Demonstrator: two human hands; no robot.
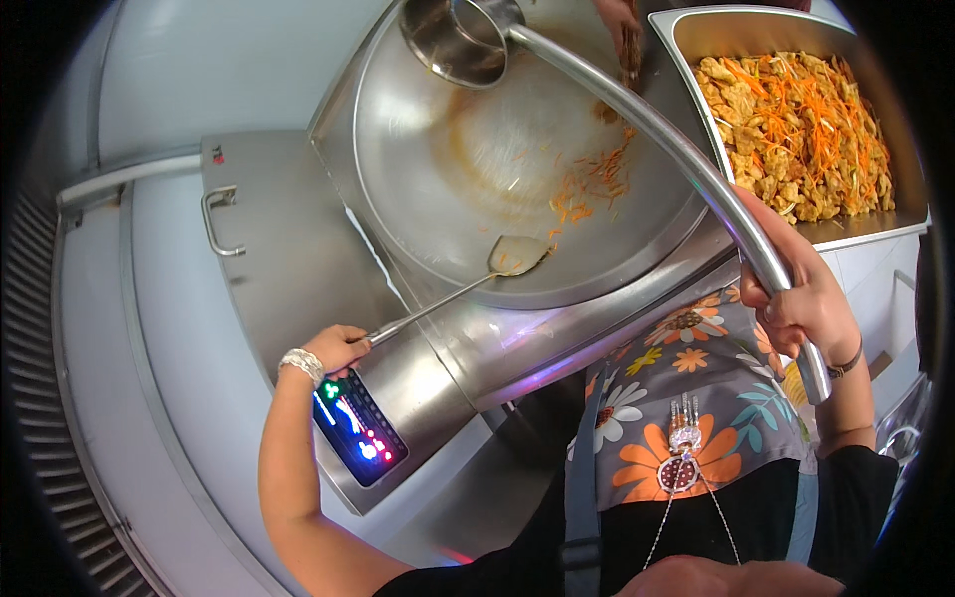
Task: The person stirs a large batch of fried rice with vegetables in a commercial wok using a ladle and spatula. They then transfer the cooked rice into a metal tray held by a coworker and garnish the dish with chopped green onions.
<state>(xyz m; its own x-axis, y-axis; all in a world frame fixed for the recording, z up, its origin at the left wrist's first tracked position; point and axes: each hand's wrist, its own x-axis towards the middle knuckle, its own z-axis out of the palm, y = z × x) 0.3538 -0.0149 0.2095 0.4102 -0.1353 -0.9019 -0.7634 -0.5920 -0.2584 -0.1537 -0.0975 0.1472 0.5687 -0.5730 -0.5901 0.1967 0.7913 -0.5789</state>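
Note:
My left hand (337, 349) grips the thin handle of a metal wok spatula (433, 306). The spatula's blade (516, 255) rests near the front rim of a large steel wok (425, 209), with some carrot shreds on it. Around a thick, curved metal tube handle (649, 123) my right hand (809, 302) is closed. This handle slants up across the wok to a round metal collar (455, 45) at the top. Scattered carrot shreds (597, 183) and a thin brownish residue lie in the wok.
Another person's hand (618, 19) holds a brush-like tool (631, 56) at the wok's far side. On the right stands a steel pan (914, 194) of browned food pieces with carrot shreds (813, 127). A lit control panel (362, 429) sits below my left hand.

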